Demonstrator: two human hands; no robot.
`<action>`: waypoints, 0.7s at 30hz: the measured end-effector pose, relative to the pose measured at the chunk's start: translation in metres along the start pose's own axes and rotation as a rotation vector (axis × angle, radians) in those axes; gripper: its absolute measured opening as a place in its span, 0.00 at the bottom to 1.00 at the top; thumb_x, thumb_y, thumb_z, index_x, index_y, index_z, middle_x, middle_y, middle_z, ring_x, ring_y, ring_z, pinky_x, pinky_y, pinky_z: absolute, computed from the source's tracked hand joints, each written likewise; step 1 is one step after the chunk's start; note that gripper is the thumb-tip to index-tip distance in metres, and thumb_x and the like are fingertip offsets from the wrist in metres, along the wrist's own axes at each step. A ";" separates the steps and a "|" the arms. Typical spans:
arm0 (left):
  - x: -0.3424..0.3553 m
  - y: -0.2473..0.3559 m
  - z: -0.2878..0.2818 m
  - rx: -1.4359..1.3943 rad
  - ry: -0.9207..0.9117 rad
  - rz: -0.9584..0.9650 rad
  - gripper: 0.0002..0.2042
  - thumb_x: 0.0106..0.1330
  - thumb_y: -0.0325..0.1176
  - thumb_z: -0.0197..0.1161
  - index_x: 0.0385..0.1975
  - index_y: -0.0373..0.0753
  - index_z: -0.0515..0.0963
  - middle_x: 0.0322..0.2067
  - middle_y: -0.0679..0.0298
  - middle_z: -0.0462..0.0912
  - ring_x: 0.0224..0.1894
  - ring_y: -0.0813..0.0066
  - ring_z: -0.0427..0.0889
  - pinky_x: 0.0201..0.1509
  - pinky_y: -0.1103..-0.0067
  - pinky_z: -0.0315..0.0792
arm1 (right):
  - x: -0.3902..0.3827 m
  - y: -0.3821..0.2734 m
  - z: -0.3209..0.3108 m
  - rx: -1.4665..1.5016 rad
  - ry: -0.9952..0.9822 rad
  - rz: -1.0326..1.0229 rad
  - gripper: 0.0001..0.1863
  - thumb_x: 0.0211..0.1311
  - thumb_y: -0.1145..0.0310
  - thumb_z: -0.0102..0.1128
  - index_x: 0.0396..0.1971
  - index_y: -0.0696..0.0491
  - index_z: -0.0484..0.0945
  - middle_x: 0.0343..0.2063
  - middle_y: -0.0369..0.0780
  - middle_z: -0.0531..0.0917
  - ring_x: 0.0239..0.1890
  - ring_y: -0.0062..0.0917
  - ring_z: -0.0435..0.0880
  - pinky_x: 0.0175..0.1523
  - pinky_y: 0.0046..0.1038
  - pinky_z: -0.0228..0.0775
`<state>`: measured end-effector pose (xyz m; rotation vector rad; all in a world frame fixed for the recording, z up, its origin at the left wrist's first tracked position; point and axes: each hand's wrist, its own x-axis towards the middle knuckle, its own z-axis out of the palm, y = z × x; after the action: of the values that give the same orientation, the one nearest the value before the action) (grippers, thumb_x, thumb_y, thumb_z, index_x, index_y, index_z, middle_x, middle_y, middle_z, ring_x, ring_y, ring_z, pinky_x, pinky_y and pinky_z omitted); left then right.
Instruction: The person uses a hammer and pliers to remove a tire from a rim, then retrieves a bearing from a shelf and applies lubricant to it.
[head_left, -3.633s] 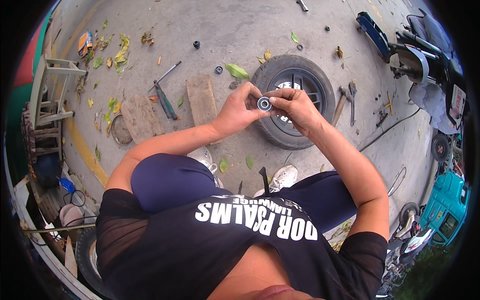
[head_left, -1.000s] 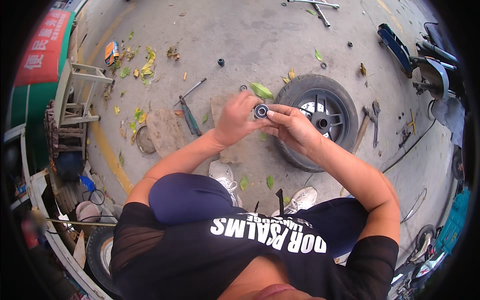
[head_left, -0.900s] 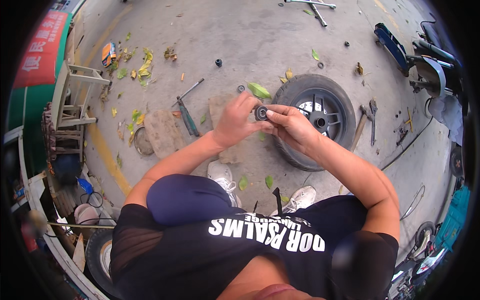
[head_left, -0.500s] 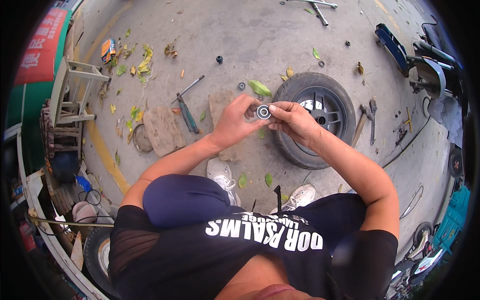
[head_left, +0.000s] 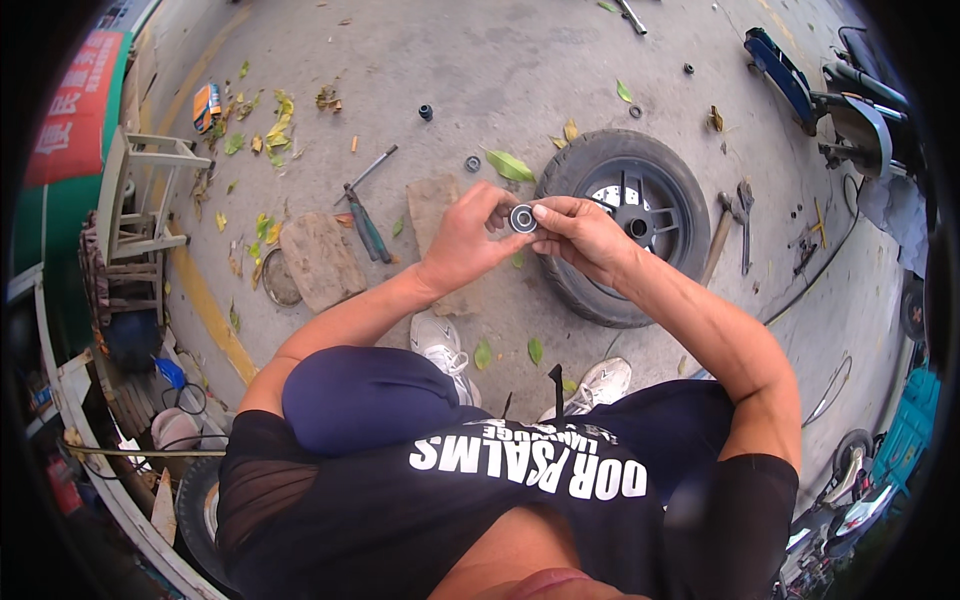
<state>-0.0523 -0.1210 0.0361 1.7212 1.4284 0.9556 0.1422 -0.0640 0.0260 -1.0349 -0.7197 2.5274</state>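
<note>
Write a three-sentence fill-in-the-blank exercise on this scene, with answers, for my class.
The left hand and right hand holding the round bearing are ____, not gloved.
As pictured, the green-handled tool lies to the ____ of the wheel.
The short-sleeved shirt is mainly ____ in colour.
Missing words: bare; left; black.

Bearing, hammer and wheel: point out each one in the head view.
Bearing (head_left: 516,218), head view: the point lies on the left side of its ring face.
Hammer (head_left: 717,247), head view: the point lies on the middle of its handle.
Wheel (head_left: 637,229), head view: the point lies on its hub.
</note>
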 end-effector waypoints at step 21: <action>-0.001 -0.005 0.009 0.002 -0.014 0.021 0.16 0.49 0.27 0.74 0.36 0.36 0.75 0.29 0.64 0.74 0.30 0.76 0.73 0.34 0.79 0.70 | -0.001 0.004 -0.011 0.007 0.006 0.035 0.12 0.67 0.65 0.57 0.45 0.54 0.80 0.38 0.33 0.84 0.40 0.16 0.80 0.45 0.21 0.73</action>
<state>-0.0471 -0.1213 0.0279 1.7440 1.4050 0.9518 0.1504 -0.0635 0.0173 -1.0615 -0.6961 2.5529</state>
